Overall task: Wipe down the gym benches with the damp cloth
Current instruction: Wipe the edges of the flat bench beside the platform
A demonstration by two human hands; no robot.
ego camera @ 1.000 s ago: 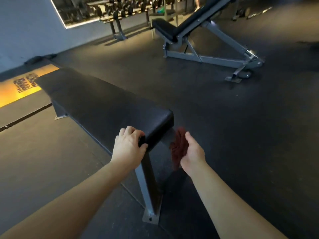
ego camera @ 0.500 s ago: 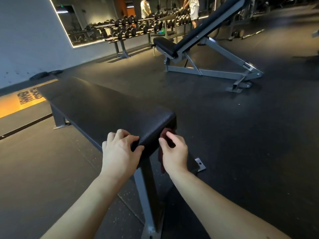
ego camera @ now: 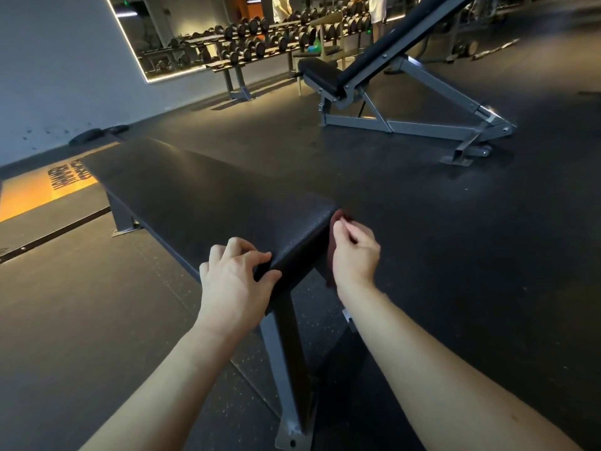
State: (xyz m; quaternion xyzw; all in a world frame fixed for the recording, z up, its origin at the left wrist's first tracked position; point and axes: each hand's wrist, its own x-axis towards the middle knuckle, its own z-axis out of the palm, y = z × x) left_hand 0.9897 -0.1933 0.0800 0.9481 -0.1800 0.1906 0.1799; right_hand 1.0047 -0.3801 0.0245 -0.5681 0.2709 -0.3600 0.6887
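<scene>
A long flat bench (ego camera: 208,196) with a black textured pad on grey steel legs runs away from me to the upper left. My left hand (ego camera: 234,281) grips the near left corner of its pad, fingers curled over the edge. My right hand (ego camera: 354,252) presses a dark red cloth (ego camera: 332,255) against the near right side of the pad. Most of the cloth is hidden behind that hand; a bit shows above the fingers and below the palm. A second, inclined bench (ego camera: 374,70) stands farther back on the right.
Dark rubber floor lies all around. A dumbbell rack (ego camera: 260,43) lines the mirrored back wall, with two people standing behind it. An orange floor panel (ego camera: 39,190) sits at the left. The flat bench's near leg and foot plate (ego camera: 292,385) stand between my forearms.
My right hand brought the cloth from open air beside the bench onto the pad's near right edge and slid it up toward the corner. My left hand kept its grip.
</scene>
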